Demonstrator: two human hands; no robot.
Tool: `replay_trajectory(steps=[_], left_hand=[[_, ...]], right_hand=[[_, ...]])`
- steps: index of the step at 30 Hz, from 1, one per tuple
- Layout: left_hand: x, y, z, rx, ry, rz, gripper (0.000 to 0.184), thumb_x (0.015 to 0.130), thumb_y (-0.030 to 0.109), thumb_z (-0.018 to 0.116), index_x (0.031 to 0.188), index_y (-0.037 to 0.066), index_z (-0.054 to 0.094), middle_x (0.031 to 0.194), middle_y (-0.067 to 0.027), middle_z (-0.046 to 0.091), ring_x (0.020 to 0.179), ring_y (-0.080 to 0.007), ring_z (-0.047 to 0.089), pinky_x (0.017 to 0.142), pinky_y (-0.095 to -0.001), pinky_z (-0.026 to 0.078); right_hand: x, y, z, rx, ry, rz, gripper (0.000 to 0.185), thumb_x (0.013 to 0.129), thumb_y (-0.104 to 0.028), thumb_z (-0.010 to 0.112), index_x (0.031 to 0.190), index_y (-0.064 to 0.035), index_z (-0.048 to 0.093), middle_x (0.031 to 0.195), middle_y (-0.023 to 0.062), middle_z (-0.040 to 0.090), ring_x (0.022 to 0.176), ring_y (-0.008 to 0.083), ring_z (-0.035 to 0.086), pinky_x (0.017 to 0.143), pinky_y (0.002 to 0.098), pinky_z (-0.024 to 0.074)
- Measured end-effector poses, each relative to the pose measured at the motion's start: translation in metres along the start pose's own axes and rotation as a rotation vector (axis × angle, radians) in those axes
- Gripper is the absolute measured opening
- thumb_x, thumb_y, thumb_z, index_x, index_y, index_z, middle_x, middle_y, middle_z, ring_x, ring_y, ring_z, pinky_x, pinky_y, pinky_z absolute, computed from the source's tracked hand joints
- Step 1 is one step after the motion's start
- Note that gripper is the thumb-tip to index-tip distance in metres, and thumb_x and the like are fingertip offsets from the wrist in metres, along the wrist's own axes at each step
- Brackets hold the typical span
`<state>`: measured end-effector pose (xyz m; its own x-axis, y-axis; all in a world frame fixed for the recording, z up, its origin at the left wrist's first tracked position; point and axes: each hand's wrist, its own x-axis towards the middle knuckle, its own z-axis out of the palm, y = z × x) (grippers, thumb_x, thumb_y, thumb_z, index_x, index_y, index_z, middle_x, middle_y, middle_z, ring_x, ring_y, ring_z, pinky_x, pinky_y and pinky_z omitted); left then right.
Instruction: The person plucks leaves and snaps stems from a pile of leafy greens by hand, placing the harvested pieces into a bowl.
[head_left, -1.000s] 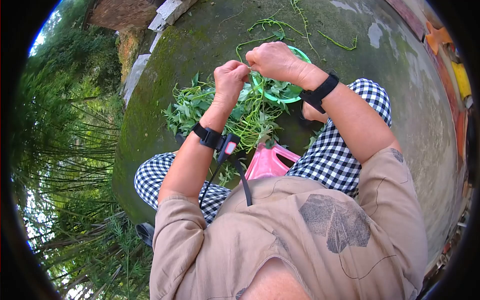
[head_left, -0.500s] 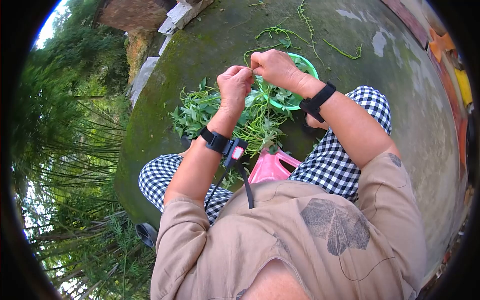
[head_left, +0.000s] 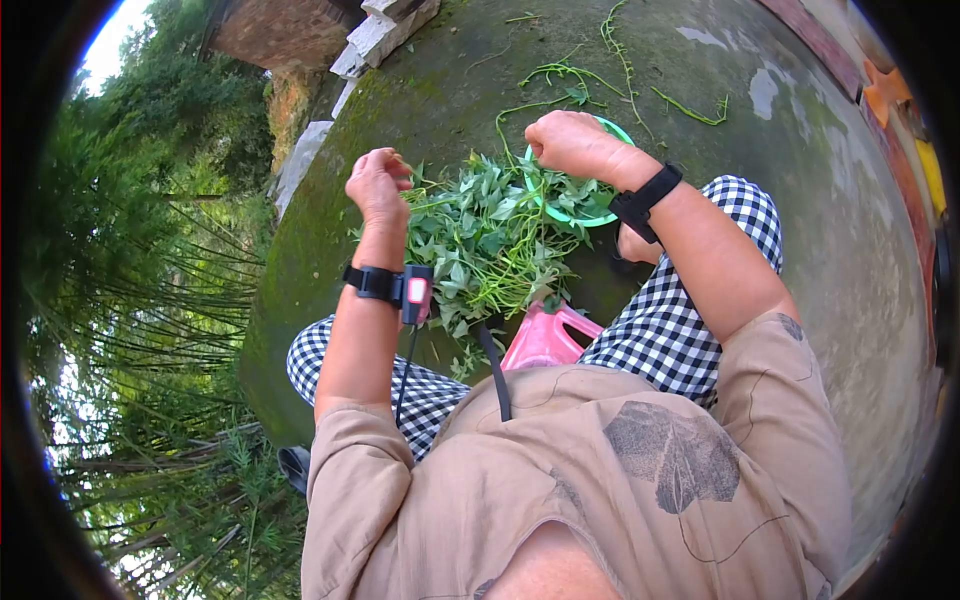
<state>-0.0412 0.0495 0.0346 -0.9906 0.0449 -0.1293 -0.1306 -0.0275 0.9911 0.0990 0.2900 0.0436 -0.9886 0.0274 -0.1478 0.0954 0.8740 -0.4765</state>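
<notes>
A heap of leafy green stems (head_left: 480, 235) lies on the ground in front of me. My left hand (head_left: 380, 186) is raised at the heap's left edge, its fingers curled together; what they hold, if anything, is too small to name. Over the near-left rim of a green basket (head_left: 622, 131) is my right hand (head_left: 572, 142), closed, with a thin green vine (head_left: 505, 125) running up to it. Leaves lie inside the basket. Both wrists wear black straps.
A pink plastic stool (head_left: 540, 338) stands between my knees. Loose vines (head_left: 625, 62) lie on the mossy concrete (head_left: 680, 130) beyond the basket. Stone blocks (head_left: 375, 38) line the far left edge, with bushes beyond. Orange and yellow objects are at the far right.
My hands were together above the heap; now they are apart. My left hand has moved left and slightly down, while my right hand has stayed by the basket.
</notes>
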Motion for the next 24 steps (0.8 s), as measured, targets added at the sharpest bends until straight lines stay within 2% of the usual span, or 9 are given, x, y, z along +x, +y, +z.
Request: replay_trajectory(steps=[1, 2, 5, 7, 9, 12, 17, 20, 24], left_hand=[[0.002, 0.006, -0.006, 0.002, -0.003, -0.002, 0.005, 0.082, 0.008, 0.058, 0.082, 0.003, 0.060, 0.072, -0.0095, 0.065, 0.053, -0.0165, 0.062, 0.041, -0.0249, 0.045], [0.002, 0.009, -0.011, 0.036, -0.106, -0.040, 0.011, 0.083, 0.007, 0.055, 0.093, 0.002, 0.059, 0.080, -0.0139, 0.068, 0.063, -0.0196, 0.067, 0.044, -0.0264, 0.048], [-0.014, 0.004, 0.004, 0.024, -0.451, -0.183, 0.019, 0.085, 0.007, 0.051, 0.103, 0.002, 0.055, 0.078, -0.0131, 0.065, 0.069, -0.0239, 0.067, 0.049, -0.0303, 0.047], [-0.037, -0.004, 0.028, -0.026, -0.545, -0.299, 0.024, 0.084, 0.004, 0.049, 0.109, 0.002, 0.052, 0.070, -0.0092, 0.057, 0.060, -0.0230, 0.060, 0.046, -0.0309, 0.044], [-0.058, -0.005, 0.050, -0.148, -0.610, -0.418, 0.029, 0.087, 0.006, 0.050, 0.115, 0.001, 0.054, 0.063, -0.0026, 0.044, 0.049, -0.0160, 0.047, 0.043, -0.0281, 0.036], [-0.072, -0.013, 0.066, 0.002, -0.604, -0.328, 0.025, 0.090, 0.015, 0.063, 0.110, 0.000, 0.061, 0.059, 0.0044, 0.041, 0.042, -0.0074, 0.038, 0.039, -0.0220, 0.028], [-0.078, -0.020, 0.072, 0.183, -0.593, -0.199, 0.019, 0.087, 0.015, 0.066, 0.100, 0.001, 0.065, 0.060, 0.0015, 0.052, 0.046, -0.0083, 0.049, 0.040, -0.0220, 0.035], [-0.072, -0.023, 0.072, 0.228, -0.582, -0.165, 0.015, 0.086, 0.014, 0.065, 0.095, 0.002, 0.064, 0.060, -0.0009, 0.055, 0.047, -0.0098, 0.051, 0.040, -0.0228, 0.037], [-0.072, -0.021, 0.072, 0.171, -0.589, -0.163, 0.011, 0.086, 0.012, 0.061, 0.088, 0.002, 0.063, 0.060, -0.0019, 0.055, 0.045, -0.0100, 0.049, 0.040, -0.0232, 0.036]], right_hand=[[-0.001, 0.001, 0.000, 0.009, 0.005, -0.002, 0.016, 0.079, -0.014, 0.057, 0.088, -0.0082, 0.069, 0.091, 0.0158, 0.069, 0.090, 0.0371, 0.066, 0.077, 0.0465, 0.0516], [-0.001, 0.002, 0.000, 0.017, 0.010, -0.006, 0.016, 0.078, -0.015, 0.058, 0.088, -0.0086, 0.069, 0.091, 0.0153, 0.069, 0.089, 0.0368, 0.066, 0.077, 0.0464, 0.0516], [0.001, 0.002, 0.002, 0.080, 0.023, -0.034, 0.014, 0.077, -0.015, 0.060, 0.087, -0.0099, 0.069, 0.089, 0.0138, 0.069, 0.088, 0.0351, 0.066, 0.076, 0.0455, 0.0517], [0.000, -0.001, 0.002, 0.082, 0.056, -0.061, 0.014, 0.077, -0.014, 0.060, 0.086, -0.0105, 0.069, 0.089, 0.0129, 0.069, 0.087, 0.0339, 0.066, 0.076, 0.0447, 0.0517], [0.000, -0.002, 0.003, 0.085, 0.085, -0.072, 0.012, 0.077, -0.015, 0.061, 0.086, -0.0108, 0.069, 0.088, 0.0123, 0.069, 0.087, 0.0329, 0.066, 0.076, 0.0440, 0.0518], [0.000, -0.003, 0.006, 0.126, 0.134, -0.064, 0.012, 0.079, -0.018, 0.063, 0.085, -0.0103, 0.069, 0.087, 0.0123, 0.069, 0.087, 0.0321, 0.066, 0.076, 0.0433, 0.0518], [0.005, 0.002, 0.014, 0.283, 0.172, -0.054, 0.016, 0.079, -0.023, 0.068, 0.084, -0.0084, 0.067, 0.086, 0.0126, 0.068, 0.086, 0.0320, 0.066, 0.075, 0.0420, 0.0517], [0.007, 0.005, 0.017, 0.357, 0.171, -0.094, 0.014, 0.077, -0.019, 0.070, 0.084, -0.0073, 0.068, 0.082, 0.0127, 0.069, 0.080, 0.0305, 0.066, 0.072, 0.0396, 0.0518], [0.010, 0.009, 0.018, 0.690, 0.140, -0.075, 0.008, 0.076, -0.009, 0.069, 0.081, -0.0042, 0.066, 0.070, 0.0070, 0.065, 0.063, 0.0172, 0.062, 0.057, 0.0304, 0.0486]])
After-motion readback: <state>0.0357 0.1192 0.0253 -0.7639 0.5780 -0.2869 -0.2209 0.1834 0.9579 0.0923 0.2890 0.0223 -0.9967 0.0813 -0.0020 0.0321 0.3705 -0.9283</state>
